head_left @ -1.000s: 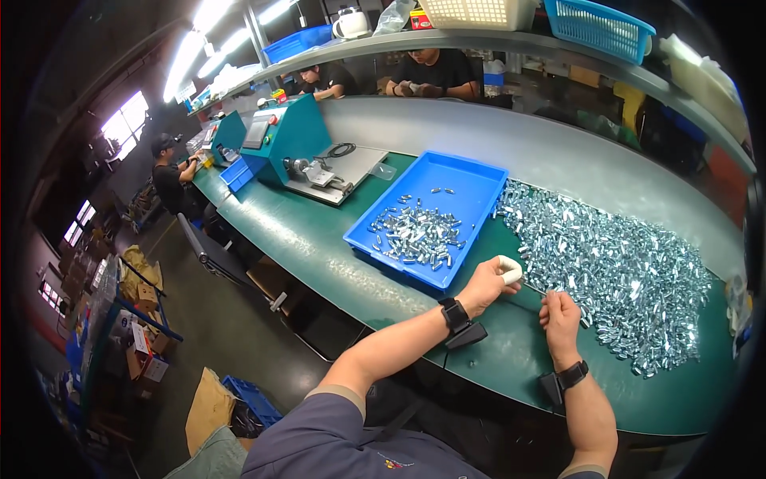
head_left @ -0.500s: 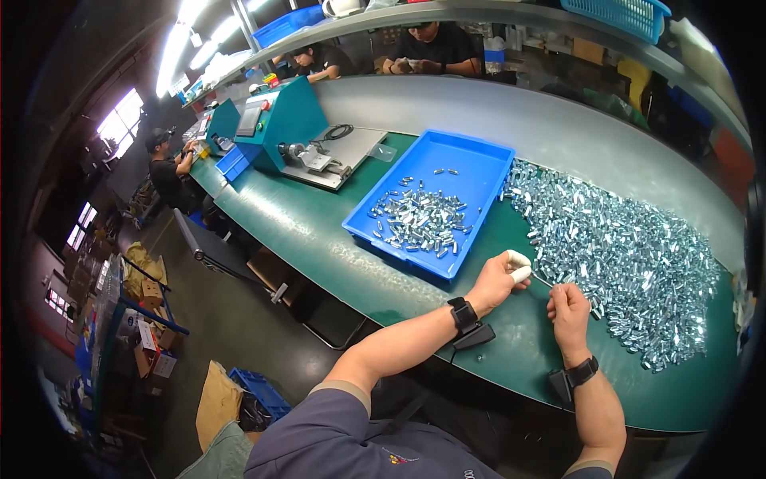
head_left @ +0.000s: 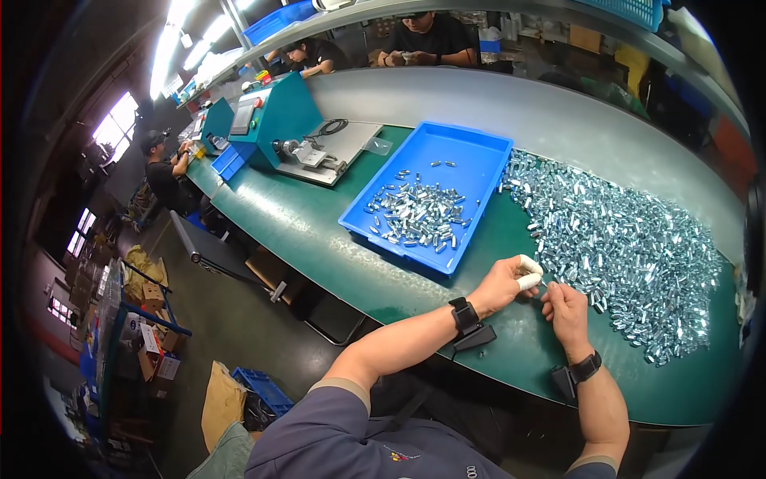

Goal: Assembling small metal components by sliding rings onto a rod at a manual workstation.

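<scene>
Over the green tabletop, just left of a big pile of small shiny metal parts [head_left: 630, 255], my two hands almost meet. White covers wrap the thumb and a finger of my left hand [head_left: 509, 285], which is closed in a pinch. A sliver of a small metal part shows at its fingertips, mostly hidden by the fingers. My right hand [head_left: 565, 315] has its fingers curled and pressed together beside it; whatever lies in them is hidden. Beyond my left hand, a blue tray [head_left: 467, 148] holds a loose heap of similar parts [head_left: 419, 209].
Teal machines [head_left: 275, 116] with a metal fixture [head_left: 307, 156] stand farther left on the green bench [head_left: 279, 219]. A grey partition [head_left: 383, 96] runs behind, with a shelf above. Several people work beyond and at the left. A folding chair [head_left: 215, 251] stands by the bench edge.
My hands have come closer together, the left shifting slightly right, until their fingertips nearly touch. The view has tilted slightly.
</scene>
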Demonstrator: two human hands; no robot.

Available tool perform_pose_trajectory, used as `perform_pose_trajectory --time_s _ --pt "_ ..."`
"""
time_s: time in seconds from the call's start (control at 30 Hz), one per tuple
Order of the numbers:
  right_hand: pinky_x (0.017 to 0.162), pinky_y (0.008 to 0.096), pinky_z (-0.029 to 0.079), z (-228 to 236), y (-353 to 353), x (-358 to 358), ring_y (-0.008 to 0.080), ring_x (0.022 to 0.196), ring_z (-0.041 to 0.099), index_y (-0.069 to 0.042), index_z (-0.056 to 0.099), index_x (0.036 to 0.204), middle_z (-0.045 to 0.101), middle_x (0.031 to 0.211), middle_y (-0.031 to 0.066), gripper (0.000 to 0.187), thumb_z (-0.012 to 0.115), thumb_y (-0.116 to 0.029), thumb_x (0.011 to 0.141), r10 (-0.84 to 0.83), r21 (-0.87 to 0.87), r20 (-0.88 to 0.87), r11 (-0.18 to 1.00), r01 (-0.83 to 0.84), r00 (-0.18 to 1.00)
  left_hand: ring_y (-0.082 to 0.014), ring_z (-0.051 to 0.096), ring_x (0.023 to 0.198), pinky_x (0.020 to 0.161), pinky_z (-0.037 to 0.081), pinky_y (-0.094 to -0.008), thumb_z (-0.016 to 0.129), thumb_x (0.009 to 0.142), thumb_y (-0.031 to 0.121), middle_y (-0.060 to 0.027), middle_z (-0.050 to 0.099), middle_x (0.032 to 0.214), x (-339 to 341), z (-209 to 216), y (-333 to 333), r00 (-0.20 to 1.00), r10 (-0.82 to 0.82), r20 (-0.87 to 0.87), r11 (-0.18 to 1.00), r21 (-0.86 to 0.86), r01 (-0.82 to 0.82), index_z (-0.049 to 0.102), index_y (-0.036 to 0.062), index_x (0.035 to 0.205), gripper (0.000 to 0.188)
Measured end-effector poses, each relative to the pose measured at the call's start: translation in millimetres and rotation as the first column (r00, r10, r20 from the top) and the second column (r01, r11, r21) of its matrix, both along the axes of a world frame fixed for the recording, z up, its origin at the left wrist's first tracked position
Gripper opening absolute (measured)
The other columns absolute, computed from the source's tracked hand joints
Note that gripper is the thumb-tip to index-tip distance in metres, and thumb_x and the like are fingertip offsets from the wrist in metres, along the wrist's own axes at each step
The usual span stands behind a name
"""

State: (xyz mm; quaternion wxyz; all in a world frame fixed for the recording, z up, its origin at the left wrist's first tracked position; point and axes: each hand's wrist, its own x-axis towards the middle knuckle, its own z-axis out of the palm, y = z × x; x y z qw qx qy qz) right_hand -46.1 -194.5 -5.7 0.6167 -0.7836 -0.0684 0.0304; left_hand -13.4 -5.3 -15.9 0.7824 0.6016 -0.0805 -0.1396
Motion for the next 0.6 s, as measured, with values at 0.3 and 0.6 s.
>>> perform_pose_trajectory --time_s 0.3,0.6 --pt "0.049 0.0212 0.04 -9 6 -7 0.0058 0.054 0.051 -0.001 0.064 0.088 0.06 0.067 0.0008 0.027 0.056 -0.023 0.101 -0.051 0.136 0.087 0.99 0.039 0.995 -0.0132 0.066 0.08 0.071 0.055 -0.0267 0.065 0.095 0.009 -0.0063 0.068 0.092 -14 9 17 0.992 0.088 0.094 0.994 0.062 -0.094 0.064 0.0017 0.106 0.014" --pt "0.051 0.0215 0.04 0 -2 5 0.0058 0.056 0.051 -0.002 0.064 0.09 0.059 0.069 0.0003 0.023 0.055 -0.02 0.101 -0.154 0.256 0.129 0.959 0.117 0.98 -0.0171 0.067 0.086 0.078 0.054 -0.0309 0.07 0.087 0.006 -0.0077 0.071 0.095 27 88 124 0.51 0.222 0.831 0.543 0.329 -0.772 0.067 0.0016 0.113 0.026"
